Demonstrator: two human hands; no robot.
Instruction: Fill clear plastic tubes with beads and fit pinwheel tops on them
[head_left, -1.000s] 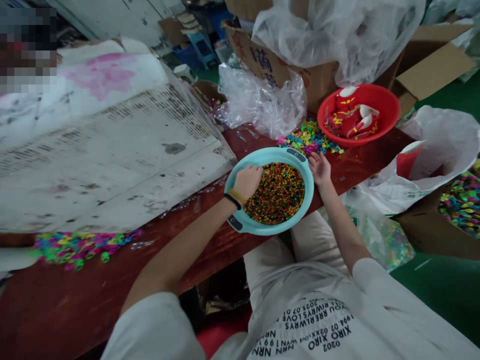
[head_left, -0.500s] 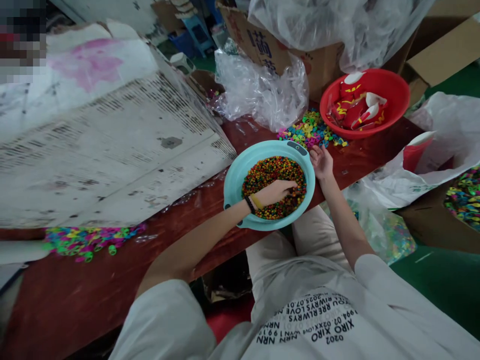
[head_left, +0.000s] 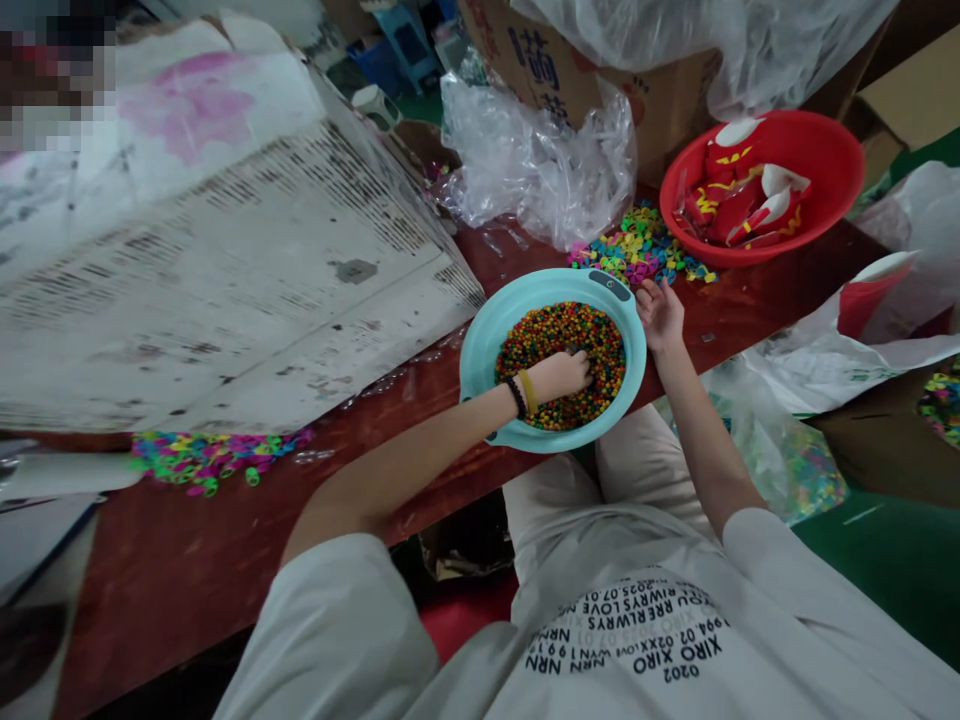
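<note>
Our left hand [head_left: 562,376] rests curled among beads [head_left: 564,325] in the blue bowl [head_left: 481,350], its grip hidden. Our right hand [head_left: 663,317] bends loosely by the right rim; we cannot tell whether it holds. The bowl sits near us on the table [head_left: 187,560].

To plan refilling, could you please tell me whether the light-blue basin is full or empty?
Partly full: multicoloured beads lie in the light-blue basin, and its pale upper inner wall shows bare around them.
</note>
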